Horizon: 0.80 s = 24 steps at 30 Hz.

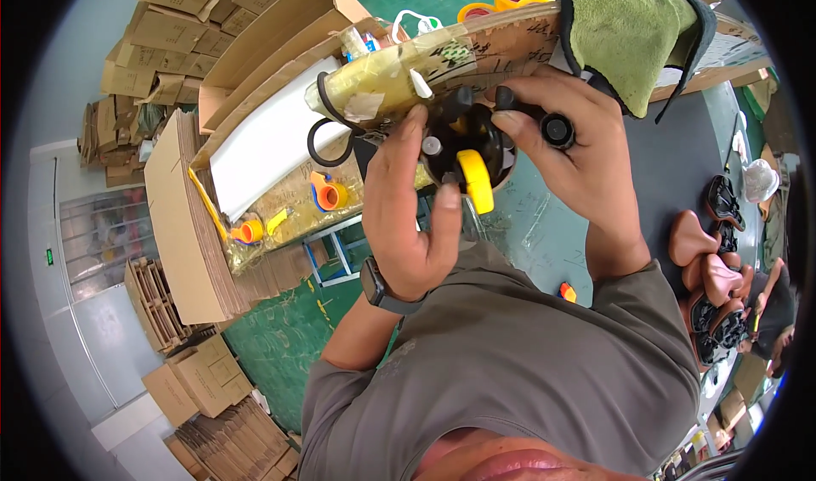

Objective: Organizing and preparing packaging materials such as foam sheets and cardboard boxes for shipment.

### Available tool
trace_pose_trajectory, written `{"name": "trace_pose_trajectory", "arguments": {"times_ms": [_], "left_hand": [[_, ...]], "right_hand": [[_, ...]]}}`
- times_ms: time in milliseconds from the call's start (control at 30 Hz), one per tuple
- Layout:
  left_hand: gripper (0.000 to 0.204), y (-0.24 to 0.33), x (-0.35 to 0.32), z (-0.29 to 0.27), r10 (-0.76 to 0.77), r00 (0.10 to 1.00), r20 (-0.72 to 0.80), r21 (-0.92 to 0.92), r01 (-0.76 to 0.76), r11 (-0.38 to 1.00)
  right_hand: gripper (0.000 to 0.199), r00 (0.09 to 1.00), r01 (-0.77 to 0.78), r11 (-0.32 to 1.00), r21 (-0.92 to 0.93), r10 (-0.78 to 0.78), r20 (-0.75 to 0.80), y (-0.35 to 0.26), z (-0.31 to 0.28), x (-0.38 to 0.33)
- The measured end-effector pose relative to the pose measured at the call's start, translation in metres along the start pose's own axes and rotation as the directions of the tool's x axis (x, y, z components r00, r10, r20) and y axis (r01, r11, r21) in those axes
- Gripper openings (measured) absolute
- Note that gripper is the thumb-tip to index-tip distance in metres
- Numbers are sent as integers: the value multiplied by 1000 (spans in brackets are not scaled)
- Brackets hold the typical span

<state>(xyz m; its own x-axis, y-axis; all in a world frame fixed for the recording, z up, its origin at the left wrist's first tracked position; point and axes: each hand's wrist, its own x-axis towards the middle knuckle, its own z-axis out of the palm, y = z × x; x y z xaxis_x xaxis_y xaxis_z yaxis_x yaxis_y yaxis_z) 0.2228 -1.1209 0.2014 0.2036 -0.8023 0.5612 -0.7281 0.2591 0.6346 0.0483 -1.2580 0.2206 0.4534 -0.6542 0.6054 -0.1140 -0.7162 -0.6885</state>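
Two bare hands close in around a black round part with a yellow lever on its near side, and every place here is taken from that part. Left of it, the left hand rises from a wrist with a dark watch, palm turned inward, the long fingers lying close together and the thumb standing apart toward the part's near edge; I cannot tell whether the thumb presses on it. Right of it, the right hand arches in with its elbow out and its fingers bent, thumb and index finger pinching a small dark knob just beside the part. A black cylinder sits farther right, between that thumb and the curled fingers; whether it joins the knob is hidden. Beyond the part to the left lies a yellowish roll; beyond to the right hangs a green cloth.
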Motion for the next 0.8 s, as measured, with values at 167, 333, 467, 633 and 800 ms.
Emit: {"name": "trace_pose_trajectory", "arguments": {"times_ms": [167,333,467,633,800], "left_hand": [[50,5,15,-11,74,997,34,122,-77,989],[27,22,41,-17,-141,986,86,301,110,947],[21,42,57,-15,-176,976,126,502,91,860],[18,48,52,-13,-130,981,142,614,16,789],[20,40,50,-3,30,994,-104,308,4,951]], "right_hand": [[22,991,-134,973,188,130,33,-2,-1,-5],[21,996,-67,982,178,76,-47,9,7,-15],[23,993,-62,983,175,78,-85,6,3,-22],[26,991,29,991,128,-12,-134,8,8,-24],[26,990,11,991,133,8,-140,8,1,-22]]}}
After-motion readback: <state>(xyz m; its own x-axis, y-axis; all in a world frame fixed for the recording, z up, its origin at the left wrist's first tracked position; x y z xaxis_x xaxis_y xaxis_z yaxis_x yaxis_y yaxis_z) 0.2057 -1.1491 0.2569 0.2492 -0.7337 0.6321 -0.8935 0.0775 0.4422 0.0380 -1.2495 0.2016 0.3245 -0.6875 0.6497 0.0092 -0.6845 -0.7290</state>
